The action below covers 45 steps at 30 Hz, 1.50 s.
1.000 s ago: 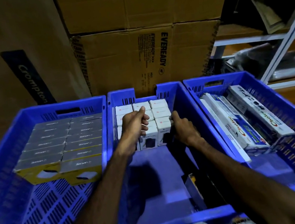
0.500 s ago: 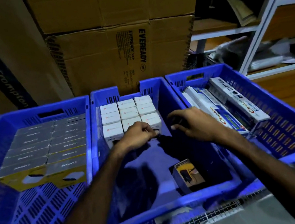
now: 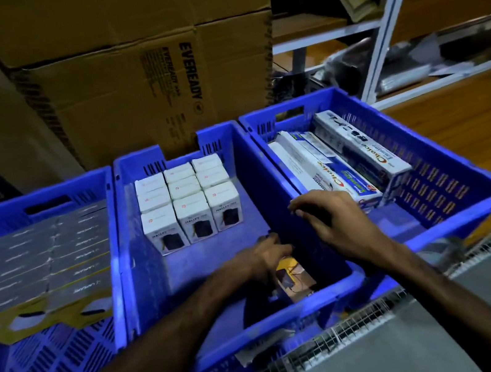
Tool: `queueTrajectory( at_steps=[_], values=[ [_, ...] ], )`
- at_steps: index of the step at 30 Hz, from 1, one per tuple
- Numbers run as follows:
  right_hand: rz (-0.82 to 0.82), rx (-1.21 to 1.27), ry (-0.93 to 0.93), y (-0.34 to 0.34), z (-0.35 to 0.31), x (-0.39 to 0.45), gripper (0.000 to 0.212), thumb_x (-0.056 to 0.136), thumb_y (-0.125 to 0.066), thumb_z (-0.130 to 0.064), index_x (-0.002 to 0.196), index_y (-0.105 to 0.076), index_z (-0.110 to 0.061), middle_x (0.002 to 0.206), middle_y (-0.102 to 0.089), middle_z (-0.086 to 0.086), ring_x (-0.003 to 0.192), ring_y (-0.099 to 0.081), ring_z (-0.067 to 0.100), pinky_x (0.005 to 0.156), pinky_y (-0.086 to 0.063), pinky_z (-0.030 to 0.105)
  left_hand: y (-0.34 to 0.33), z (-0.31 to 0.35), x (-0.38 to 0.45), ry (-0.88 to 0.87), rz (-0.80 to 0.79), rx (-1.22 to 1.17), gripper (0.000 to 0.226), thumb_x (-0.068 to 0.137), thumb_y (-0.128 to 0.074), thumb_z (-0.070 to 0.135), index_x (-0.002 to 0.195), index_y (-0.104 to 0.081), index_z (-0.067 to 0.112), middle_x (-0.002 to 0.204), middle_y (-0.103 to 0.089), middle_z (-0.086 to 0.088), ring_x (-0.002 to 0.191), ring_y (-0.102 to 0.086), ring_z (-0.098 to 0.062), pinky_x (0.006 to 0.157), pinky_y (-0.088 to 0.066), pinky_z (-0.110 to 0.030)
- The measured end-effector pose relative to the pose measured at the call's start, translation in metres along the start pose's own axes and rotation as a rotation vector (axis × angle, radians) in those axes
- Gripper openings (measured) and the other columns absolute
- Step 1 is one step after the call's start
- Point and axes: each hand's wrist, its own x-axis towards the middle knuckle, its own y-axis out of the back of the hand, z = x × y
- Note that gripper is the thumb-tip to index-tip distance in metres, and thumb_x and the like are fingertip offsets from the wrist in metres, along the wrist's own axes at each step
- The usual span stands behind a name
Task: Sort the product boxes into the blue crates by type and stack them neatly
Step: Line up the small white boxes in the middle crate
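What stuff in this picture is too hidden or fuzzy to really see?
- Head view: the yellow box is partly covered by the left hand; grip unclear.
- Right hand fingertips are motion-blurred.
- Left crate is cut off by the picture's edge.
- Grey boxes: print too small.

Three crates side by side, left crate (image 3: 29, 202) packed with flat boxes (image 3: 46, 264), middle crate (image 3: 179, 148) with small boxes (image 3: 189, 205) at its far end, long cartons (image 3: 332, 171) in right crate (image 3: 464, 181), cardboard cartons (image 3: 126, 102) behind, shelving (image 3: 388, 16) behind right.
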Motion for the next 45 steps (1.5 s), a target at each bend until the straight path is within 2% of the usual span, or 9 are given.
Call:
queueTrajectory(
  at_steps=[5,12,17,24,29,33,36,41,45],
  values=[
    [0.017,0.013,-0.009,0.002,-0.002,0.001,0.013,0.096,-0.066,-0.008,0.105,-0.075,-0.014,0.100,-0.078,-0.004,0.094,-0.073,0.014,0.085,-0.057,0.038,0.038,-0.007,-0.020,-0.083,0.127,-0.124,0.038,0.074,-0.079,0.034,0.096,-0.049,0.028,0.099,-0.059,0.000,0.091,-0.059,-0.026,0.080,-0.050,-0.044],
    [0.053,0.164,-0.087,0.000,-0.005,0.003,0.018,0.097,-0.070,-0.013,0.113,-0.074,-0.017,0.102,-0.077,-0.009,0.096,-0.072,0.003,0.088,-0.057,0.032,0.083,-0.051,-0.078,0.135,0.361,-0.677,0.066,0.047,-0.094,0.030,0.103,-0.062,0.018,0.091,-0.064,0.002,0.082,-0.057,-0.013,0.074,-0.047,-0.032],
    [-0.014,0.206,-0.082,-0.002,-0.014,0.016,0.047,0.091,-0.078,-0.023,0.135,-0.063,-0.025,0.117,-0.072,-0.010,0.112,-0.066,0.003,0.098,-0.053,0.032,0.088,-0.061,-0.090,0.138,0.304,-1.112,0.088,0.049,-0.101,0.018,0.125,-0.060,0.001,0.118,-0.071,-0.025,0.114,-0.068,-0.029,0.107,-0.053,-0.047],
    [-0.123,0.098,-0.087,-0.002,-0.025,0.045,0.069,0.080,-0.076,-0.058,0.140,-0.056,-0.031,0.115,-0.060,-0.005,0.104,-0.061,0.009,0.094,-0.049,0.027,0.095,-0.047,-0.097,0.043,0.217,-1.189,0.063,0.077,-0.078,-0.018,0.133,-0.060,0.005,0.126,-0.074,-0.017,0.115,-0.073,-0.025,0.093,-0.060,-0.032],
    [-0.113,0.152,-0.185,0.004,-0.039,0.066,0.041,0.076,-0.088,-0.047,0.109,-0.068,-0.032,0.086,-0.060,-0.008,0.075,-0.060,0.013,0.073,-0.051,0.031,0.099,-0.053,-0.106,0.072,0.244,-1.276,0.063,0.073,-0.087,0.001,0.131,-0.064,0.009,0.126,-0.073,-0.021,0.116,-0.071,-0.035,0.098,-0.057,-0.053],
    [-0.008,0.242,-0.256,-0.001,-0.044,0.071,0.059,0.064,-0.080,-0.073,0.094,-0.067,-0.024,0.078,-0.064,-0.002,0.063,-0.055,0.007,0.063,-0.047,0.032,0.102,-0.057,-0.113,-0.008,0.284,-1.557,0.074,0.069,-0.095,0.030,0.134,-0.066,0.010,0.129,-0.069,-0.019,0.117,-0.064,-0.036,0.085,-0.064,-0.042],
    [0.030,0.342,-0.227,-0.003,-0.047,0.076,0.055,0.066,-0.076,-0.072,0.086,-0.067,-0.021,0.080,-0.067,0.003,0.067,-0.058,0.010,0.066,-0.048,0.032,0.111,-0.049,-0.119,-0.138,0.306,-1.905,0.052,0.088,-0.072,0.042,0.129,-0.073,0.010,0.128,-0.070,-0.017,0.110,-0.070,-0.033,0.082,-0.062,-0.046],
    [-0.004,0.454,-0.154,-0.004,-0.054,0.088,0.061,0.080,-0.088,-0.038,0.133,-0.061,-0.027,0.111,-0.066,0.005,0.083,-0.067,0.013,0.076,-0.051,0.017,0.115,-0.034,-0.119,-0.174,0.333,-2.032,0.054,0.092,-0.049,0.056,0.108,-0.077,0.013,0.084,-0.063,-0.013,0.067,-0.054,-0.027,0.070,-0.043,-0.037],
    [-0.131,0.505,-0.058,-0.003,-0.058,0.097,0.086,0.083,-0.086,-0.021,0.156,-0.040,-0.029,0.139,-0.057,0.000,0.121,-0.063,0.014,0.104,-0.050,0.025,0.114,-0.024,-0.118,-0.201,0.085,-2.088,0.048,0.084,-0.053,0.051,0.098,-0.077,0.011,0.078,-0.054,-0.009,0.060,-0.046,-0.018,0.069,-0.032,-0.030]
  ],
)
